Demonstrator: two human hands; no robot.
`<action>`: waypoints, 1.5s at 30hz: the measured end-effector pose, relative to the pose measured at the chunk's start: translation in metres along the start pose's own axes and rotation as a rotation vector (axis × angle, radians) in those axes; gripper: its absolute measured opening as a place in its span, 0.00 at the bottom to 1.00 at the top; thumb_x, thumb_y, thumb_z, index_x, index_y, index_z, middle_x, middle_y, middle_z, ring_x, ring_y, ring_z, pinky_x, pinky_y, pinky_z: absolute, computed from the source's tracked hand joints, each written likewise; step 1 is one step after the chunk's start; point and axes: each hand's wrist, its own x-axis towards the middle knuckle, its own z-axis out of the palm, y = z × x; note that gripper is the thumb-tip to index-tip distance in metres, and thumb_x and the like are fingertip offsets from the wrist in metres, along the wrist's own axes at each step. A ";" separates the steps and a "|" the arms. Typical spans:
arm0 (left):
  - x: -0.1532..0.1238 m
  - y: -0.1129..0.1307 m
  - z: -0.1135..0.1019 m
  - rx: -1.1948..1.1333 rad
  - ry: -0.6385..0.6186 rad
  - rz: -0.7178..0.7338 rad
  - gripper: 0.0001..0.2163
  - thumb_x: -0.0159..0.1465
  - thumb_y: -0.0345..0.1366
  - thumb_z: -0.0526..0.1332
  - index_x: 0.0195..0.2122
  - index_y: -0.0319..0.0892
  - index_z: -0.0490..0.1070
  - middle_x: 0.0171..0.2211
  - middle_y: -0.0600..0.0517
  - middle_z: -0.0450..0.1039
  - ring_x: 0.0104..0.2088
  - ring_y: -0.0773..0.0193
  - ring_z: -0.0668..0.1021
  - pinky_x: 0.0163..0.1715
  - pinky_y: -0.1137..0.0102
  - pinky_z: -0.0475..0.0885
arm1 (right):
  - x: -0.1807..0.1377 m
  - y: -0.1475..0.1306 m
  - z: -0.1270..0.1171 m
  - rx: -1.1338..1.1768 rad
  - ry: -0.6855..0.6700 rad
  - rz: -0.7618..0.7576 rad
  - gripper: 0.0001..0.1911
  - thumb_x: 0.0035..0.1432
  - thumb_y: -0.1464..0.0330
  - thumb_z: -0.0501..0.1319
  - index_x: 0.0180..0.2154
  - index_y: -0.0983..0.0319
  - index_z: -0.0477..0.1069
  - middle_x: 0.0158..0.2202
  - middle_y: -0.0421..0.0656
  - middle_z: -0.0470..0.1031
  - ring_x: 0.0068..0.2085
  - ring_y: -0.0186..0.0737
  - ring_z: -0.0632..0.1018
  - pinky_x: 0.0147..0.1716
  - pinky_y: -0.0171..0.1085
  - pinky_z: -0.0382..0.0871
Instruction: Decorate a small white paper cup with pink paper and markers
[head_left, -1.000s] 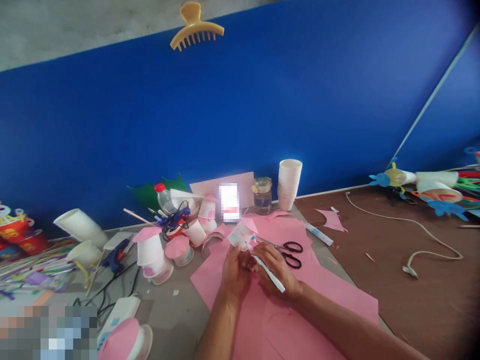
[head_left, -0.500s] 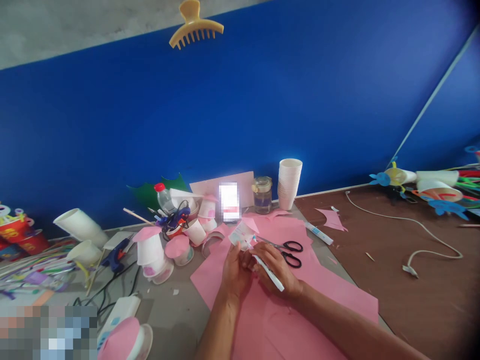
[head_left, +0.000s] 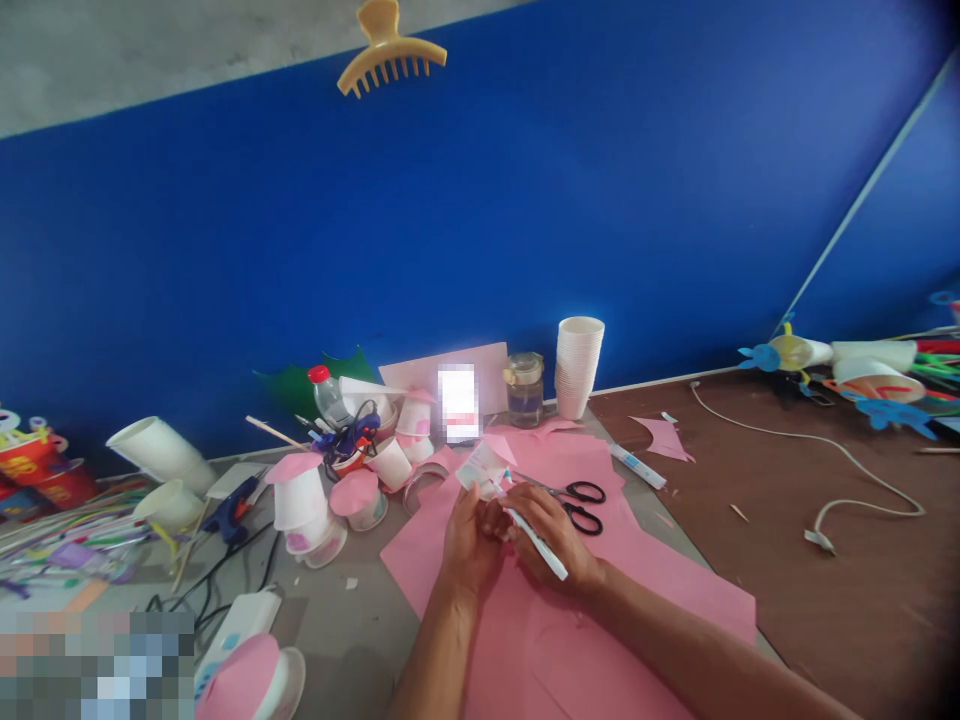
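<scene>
My left hand [head_left: 472, 535] is closed around a small white paper cup [head_left: 478, 468] with pink paper at its upper edge. The fingers cover the lower part of the cup. In my right hand [head_left: 547, 530] a white marker [head_left: 541, 547] is gripped like a pen, its tip end up by the cup and its rear end pointing toward me. Whether the tip touches the cup I cannot tell. Both hands are close together over pink paper sheets [head_left: 585, 640]. Black-handled scissors [head_left: 585, 507] lie on the paper just beyond my right hand.
Behind stand a blurred phone [head_left: 459, 402], a glass jar [head_left: 525, 388] and a stack of paper cups [head_left: 579, 367]. Pink-topped cups [head_left: 296, 495], a glue gun [head_left: 231, 512] and a power strip [head_left: 238, 640] are on the left. A white cable [head_left: 832, 440] lies on the right.
Almost nothing differs. Both hands keep the same grip on the cup and marker, with at most a very slight shift of the marker.
</scene>
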 end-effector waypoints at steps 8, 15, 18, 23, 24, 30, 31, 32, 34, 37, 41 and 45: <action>0.004 0.002 -0.004 -0.005 -0.023 -0.017 0.23 0.53 0.46 0.68 0.15 0.42 0.54 0.11 0.61 0.49 0.15 0.72 0.58 0.18 0.73 0.55 | -0.002 0.002 0.001 -0.009 -0.015 0.000 0.17 0.61 0.72 0.51 0.52 0.60 0.63 0.40 0.48 0.73 0.43 0.45 0.75 0.43 0.47 0.72; 0.002 0.007 0.001 -0.038 0.014 -0.002 0.24 0.56 0.45 0.66 0.15 0.42 0.53 0.11 0.60 0.50 0.14 0.74 0.55 0.17 0.75 0.54 | -0.006 0.003 0.000 -0.049 0.001 0.056 0.17 0.61 0.72 0.52 0.52 0.60 0.63 0.43 0.50 0.72 0.46 0.46 0.73 0.46 0.48 0.70; 0.003 0.009 0.001 -0.091 0.040 0.023 0.21 0.57 0.41 0.65 0.16 0.42 0.54 0.11 0.61 0.48 0.14 0.74 0.54 0.16 0.76 0.52 | -0.011 0.004 0.001 -0.067 0.085 0.136 0.18 0.62 0.69 0.52 0.54 0.60 0.61 0.47 0.51 0.71 0.49 0.48 0.73 0.47 0.48 0.70; 0.006 0.011 -0.006 -0.194 0.010 0.021 0.17 0.59 0.36 0.65 0.18 0.41 0.58 0.13 0.62 0.46 0.14 0.75 0.54 0.16 0.76 0.53 | -0.015 0.009 0.009 0.150 0.183 0.449 0.18 0.66 0.64 0.48 0.56 0.61 0.58 0.23 0.37 0.70 0.25 0.35 0.73 0.30 0.37 0.71; 0.006 0.011 -0.007 -0.221 0.002 0.014 0.18 0.60 0.36 0.64 0.18 0.41 0.57 0.13 0.62 0.46 0.14 0.75 0.54 0.16 0.76 0.54 | -0.015 0.011 0.011 0.197 0.205 0.498 0.18 0.67 0.64 0.48 0.55 0.61 0.59 0.22 0.36 0.69 0.23 0.34 0.72 0.27 0.35 0.71; 0.002 0.011 -0.007 -0.314 -0.017 -0.076 0.14 0.66 0.35 0.56 0.22 0.38 0.61 0.15 0.61 0.54 0.13 0.78 0.54 0.13 0.81 0.55 | -0.012 0.018 0.012 0.286 0.278 0.547 0.19 0.64 0.61 0.52 0.55 0.58 0.57 0.41 0.47 0.74 0.32 0.37 0.77 0.35 0.40 0.74; 0.001 0.011 -0.006 -0.311 -0.030 -0.105 0.13 0.67 0.34 0.55 0.24 0.37 0.63 0.17 0.60 0.59 0.12 0.79 0.54 0.13 0.81 0.54 | -0.011 0.018 0.011 0.262 0.272 0.541 0.21 0.64 0.60 0.53 0.56 0.57 0.56 0.44 0.48 0.72 0.34 0.38 0.77 0.36 0.41 0.74; 0.000 0.012 -0.006 -0.304 -0.043 -0.132 0.12 0.67 0.35 0.53 0.26 0.37 0.65 0.19 0.58 0.63 0.12 0.80 0.53 0.12 0.82 0.54 | -0.011 0.018 0.010 0.234 0.264 0.532 0.23 0.63 0.60 0.54 0.57 0.57 0.56 0.46 0.49 0.72 0.35 0.39 0.77 0.37 0.42 0.74; -0.002 0.012 -0.006 -0.282 -0.079 -0.168 0.12 0.68 0.35 0.51 0.30 0.35 0.67 0.25 0.52 0.70 0.12 0.81 0.51 0.11 0.82 0.54 | -0.009 0.017 0.007 0.184 0.236 0.505 0.25 0.62 0.59 0.56 0.58 0.57 0.55 0.43 0.49 0.72 0.35 0.41 0.77 0.37 0.43 0.74; -0.003 0.012 -0.007 -0.227 -0.130 -0.192 0.12 0.69 0.35 0.49 0.36 0.36 0.70 0.34 0.46 0.75 0.12 0.82 0.49 0.10 0.82 0.53 | -0.007 0.014 0.004 0.163 0.168 0.475 0.28 0.60 0.58 0.57 0.59 0.57 0.54 0.36 0.46 0.73 0.34 0.43 0.76 0.36 0.43 0.73; -0.004 0.010 -0.005 -0.133 -0.163 -0.216 0.13 0.68 0.38 0.51 0.37 0.37 0.71 0.34 0.46 0.76 0.12 0.81 0.46 0.10 0.82 0.51 | -0.006 0.013 0.003 0.145 0.136 0.500 0.31 0.58 0.57 0.59 0.60 0.56 0.54 0.38 0.45 0.73 0.40 0.46 0.75 0.39 0.45 0.72; -0.005 0.006 -0.003 -0.030 -0.256 -0.203 0.15 0.63 0.45 0.58 0.39 0.36 0.71 0.32 0.49 0.75 0.12 0.81 0.47 0.11 0.80 0.51 | -0.009 0.017 0.004 0.128 0.160 0.530 0.32 0.58 0.56 0.59 0.60 0.58 0.54 0.37 0.44 0.73 0.37 0.44 0.75 0.39 0.44 0.71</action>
